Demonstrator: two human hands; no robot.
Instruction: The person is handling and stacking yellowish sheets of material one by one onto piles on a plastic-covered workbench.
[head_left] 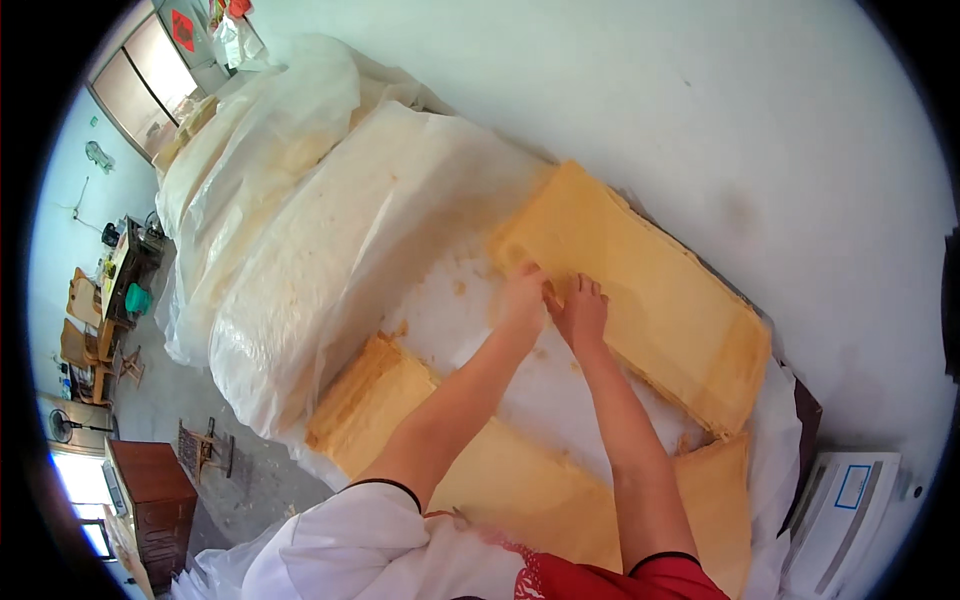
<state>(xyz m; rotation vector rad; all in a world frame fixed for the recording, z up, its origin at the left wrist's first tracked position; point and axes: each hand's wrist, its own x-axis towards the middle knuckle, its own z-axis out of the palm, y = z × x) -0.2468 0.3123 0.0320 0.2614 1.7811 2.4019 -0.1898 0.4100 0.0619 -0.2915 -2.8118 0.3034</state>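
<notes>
My left hand and my right hand rest side by side on the near edge of a tall stack of thin yellow sheets lying against the white wall. The fingers of both hands pinch at the stack's edge; whether a sheet is lifted is unclear. A second yellow stack lies nearer me, under my forearms. Both stacks sit on clear plastic sheeting with small yellow crumbs on it.
A large mound wrapped in translucent plastic fills the left. A white box with a blue label sits at the lower right. A brown wooden cabinet, a fan and chairs stand on the grey floor far left.
</notes>
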